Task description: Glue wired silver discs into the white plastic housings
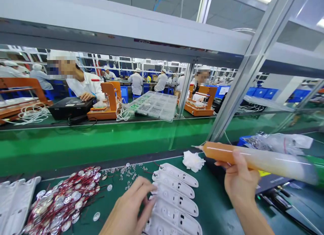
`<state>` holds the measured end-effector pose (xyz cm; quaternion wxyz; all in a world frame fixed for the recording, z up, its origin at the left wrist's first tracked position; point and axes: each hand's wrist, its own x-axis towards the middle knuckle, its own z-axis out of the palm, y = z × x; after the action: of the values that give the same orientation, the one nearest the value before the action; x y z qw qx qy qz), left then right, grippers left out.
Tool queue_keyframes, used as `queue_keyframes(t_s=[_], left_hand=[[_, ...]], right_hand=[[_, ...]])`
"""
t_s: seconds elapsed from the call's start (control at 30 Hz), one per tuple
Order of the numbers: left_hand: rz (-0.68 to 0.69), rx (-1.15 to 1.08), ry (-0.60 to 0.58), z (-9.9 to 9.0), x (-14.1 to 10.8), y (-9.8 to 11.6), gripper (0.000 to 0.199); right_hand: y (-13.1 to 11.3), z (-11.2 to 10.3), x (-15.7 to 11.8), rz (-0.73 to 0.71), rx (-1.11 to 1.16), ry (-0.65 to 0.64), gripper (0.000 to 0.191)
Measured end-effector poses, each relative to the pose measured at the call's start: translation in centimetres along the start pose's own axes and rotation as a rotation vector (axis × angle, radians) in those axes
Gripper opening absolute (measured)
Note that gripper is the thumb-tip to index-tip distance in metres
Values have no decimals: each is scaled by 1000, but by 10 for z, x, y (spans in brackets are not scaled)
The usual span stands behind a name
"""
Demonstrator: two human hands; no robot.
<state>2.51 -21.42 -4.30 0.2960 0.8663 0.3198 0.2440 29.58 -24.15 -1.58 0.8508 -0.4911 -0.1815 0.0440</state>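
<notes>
My right hand (pixel 240 177) is wrapped round a large glue syringe (pixel 268 160), part amber and part whitish. It lies nearly level, its thin nozzle pointing left above the bench. My left hand (pixel 134 204) has its thumb and index finger closed on the near left end of one white plastic housing (pixel 174 201). Several such long housings lie side by side in a row beneath the nozzle's left. Left of this hand spreads a heap of round metal discs (pixel 65 201) with red wires. Small clear pieces (pixel 129 172) are scattered behind the hand.
Crumpled white tissue (pixel 193 161) lies behind the housings. More white housings (pixel 16 204) sit at far left. A dark box (pixel 273 179) and bagged parts (pixel 280 142) stand at right. A slanted metal post (pixel 235 90) rises beyond the bench. Co-workers sit across the green belt (pixel 101 144).
</notes>
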Motion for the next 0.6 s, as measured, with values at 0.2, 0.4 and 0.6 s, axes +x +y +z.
queue_keyframes(t_s=[0.2,0.4,0.6], left_hand=[[-162,179,-62,27,81,-15,24],[-168,203,-116,44,103,-36,28],[-164,139,-169,51,104,-37,28]], right_hand=[[26,-6,-32,82,-246,-163,39],[29,-7,-42,48,-436,-263,39],[32,-2,-54,18,-494,-257,33]])
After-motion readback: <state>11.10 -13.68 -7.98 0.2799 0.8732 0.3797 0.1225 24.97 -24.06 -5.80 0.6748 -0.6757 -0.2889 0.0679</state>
